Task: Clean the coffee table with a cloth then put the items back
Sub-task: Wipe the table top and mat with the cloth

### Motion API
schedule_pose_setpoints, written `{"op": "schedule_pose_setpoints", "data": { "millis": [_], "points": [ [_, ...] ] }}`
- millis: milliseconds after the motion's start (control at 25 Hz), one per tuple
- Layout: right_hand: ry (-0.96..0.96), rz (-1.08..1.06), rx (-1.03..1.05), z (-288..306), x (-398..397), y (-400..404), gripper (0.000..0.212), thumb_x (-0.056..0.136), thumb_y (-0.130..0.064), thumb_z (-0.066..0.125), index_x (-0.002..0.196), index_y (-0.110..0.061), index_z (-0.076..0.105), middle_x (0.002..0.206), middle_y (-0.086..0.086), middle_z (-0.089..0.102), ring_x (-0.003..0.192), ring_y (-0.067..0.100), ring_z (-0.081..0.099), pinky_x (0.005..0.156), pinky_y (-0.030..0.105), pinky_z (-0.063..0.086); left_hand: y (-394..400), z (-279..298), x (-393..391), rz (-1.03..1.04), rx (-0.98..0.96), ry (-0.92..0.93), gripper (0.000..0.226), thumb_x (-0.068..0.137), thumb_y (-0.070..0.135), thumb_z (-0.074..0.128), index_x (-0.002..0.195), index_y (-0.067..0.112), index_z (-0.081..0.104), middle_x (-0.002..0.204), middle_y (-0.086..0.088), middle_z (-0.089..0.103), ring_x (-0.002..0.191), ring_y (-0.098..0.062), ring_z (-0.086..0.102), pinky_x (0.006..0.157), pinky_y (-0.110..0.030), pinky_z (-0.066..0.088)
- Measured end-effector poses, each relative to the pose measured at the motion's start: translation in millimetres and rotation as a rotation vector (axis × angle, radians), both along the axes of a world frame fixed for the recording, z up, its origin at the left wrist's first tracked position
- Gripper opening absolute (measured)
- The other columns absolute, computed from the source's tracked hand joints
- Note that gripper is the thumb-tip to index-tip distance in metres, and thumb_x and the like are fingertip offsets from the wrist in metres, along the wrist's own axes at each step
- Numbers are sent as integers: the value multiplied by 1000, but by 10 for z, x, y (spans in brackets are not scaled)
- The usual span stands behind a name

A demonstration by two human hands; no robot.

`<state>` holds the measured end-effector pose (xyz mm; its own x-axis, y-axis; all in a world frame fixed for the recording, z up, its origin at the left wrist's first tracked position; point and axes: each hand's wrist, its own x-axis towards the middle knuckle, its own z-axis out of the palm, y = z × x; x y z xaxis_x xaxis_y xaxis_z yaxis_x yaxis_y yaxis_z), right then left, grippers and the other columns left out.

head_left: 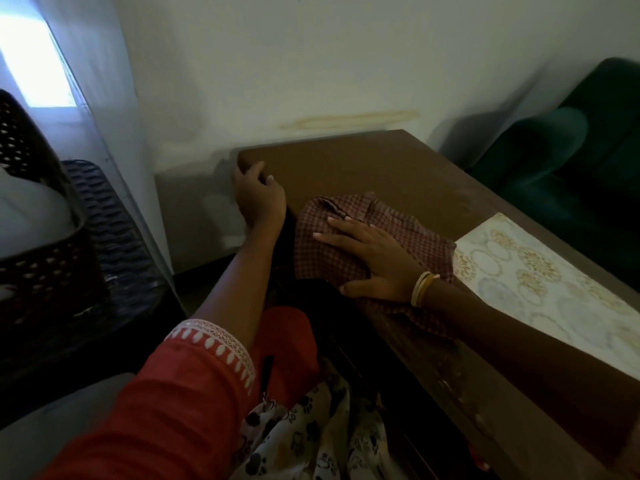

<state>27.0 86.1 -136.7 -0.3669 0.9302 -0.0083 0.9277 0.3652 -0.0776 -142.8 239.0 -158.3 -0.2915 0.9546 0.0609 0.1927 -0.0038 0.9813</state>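
Observation:
A dark brown coffee table (381,168) stands against the white wall. A red checked cloth (332,233) lies bunched on its near left part. My right hand (374,258) lies flat on the cloth, fingers spread, pressing it onto the tabletop. My left hand (258,195) grips the table's left edge near the far corner, thumb on top. A pale patterned table runner (540,271) covers the right side of the tabletop.
A dark green sofa (571,161) stands beyond the table at the right. Dark woven baskets (45,244) sit at the left, one holding something white. My red sleeve and printed clothing fill the bottom of the view.

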Motion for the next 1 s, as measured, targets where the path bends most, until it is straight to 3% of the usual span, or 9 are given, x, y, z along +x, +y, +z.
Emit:
{"op": "schedule_pose_setpoints", "data": {
  "millis": [80, 160, 320, 480, 640, 720, 800, 880, 1000],
  "points": [
    [37, -72, 20, -21, 71, 319, 71, 80, -78, 32, 146, -54, 17, 161, -11, 13, 149, 19, 14, 115, 57, 19, 98, -9, 52, -147, 71, 279, 44, 95, 13, 43, 139, 15, 48, 160, -6, 19, 145, -23, 24, 111, -36, 32],
    [30, -202, 45, -36, 201, 768, 63, 85, -76, 22, 144, -56, 18, 161, -11, 14, 149, 19, 14, 116, 56, 17, 280, 1, 107, -240, 48, 582, 48, 96, 17, 37, 145, 12, 38, 160, -7, 17, 148, -26, 11, 117, -43, 23],
    [-34, -366, -2, -42, 449, 1800, 59, 89, -74, 21, 145, -56, 16, 162, -8, 11, 149, 23, 13, 117, 55, 13, 756, 46, 173, -279, 37, 981, 52, 98, 31, 32, 145, 10, 34, 154, -11, 31, 143, -27, 25, 117, -47, 13],
    [-5, -489, -21, -11, 903, 2573, 60, 91, -72, 21, 147, -50, 18, 162, -7, 13, 149, 24, 14, 117, 56, 12, 1104, 141, 136, -327, 65, 1047, 43, 98, 36, 36, 128, 9, 51, 131, -18, 52, 121, -36, 48, 101, -44, 36],
    [24, -775, -60, 52, 1095, 3050, 62, 95, -57, 19, 149, -29, 30, 161, 3, 17, 147, 29, 14, 116, 57, 11, 1215, 120, 140, -330, 39, 1050, 39, 101, 36, 32, 114, 9, 55, 117, -19, 59, 107, -36, 57, 90, -41, 42],
    [-35, -653, 33, 55, 699, 3089, 60, 91, -54, 21, 135, -26, 50, 148, 11, 42, 136, 32, 36, 110, 56, 26, 1229, 113, 157, -341, 36, 1034, 39, 102, 34, 30, 115, 7, 55, 117, -21, 60, 107, -37, 56, 89, -39, 41],
    [-59, -375, 156, -23, 207, 2969, 51, 93, -50, 27, 118, -21, 60, 130, 11, 57, 121, 31, 51, 101, 51, 36, 1268, 90, 162, -337, 44, 1027, 41, 102, 34, 29, 118, 9, 57, 121, -22, 60, 110, -38, 56, 92, -40, 41],
    [3, -203, 194, -80, -48, 2836, 43, 97, -47, 31, 115, -18, 57, 126, 10, 57, 119, 29, 51, 102, 49, 35, 1324, 57, 180, -311, 45, 1055, 42, 100, 35, 29, 118, 12, 60, 121, -20, 62, 110, -38, 58, 94, -42, 44],
    [10, -168, 212, -55, 216, 2949, 53, 91, -60, 25, 109, -24, 61, 117, 9, 63, 111, 30, 56, 95, 43, 41, 1426, 103, 316, -310, 21, 1177, 42, 99, 36, 30, 113, 12, 61, 121, -18, 62, 109, -36, 59, 90, -41, 45]
  ]
}}
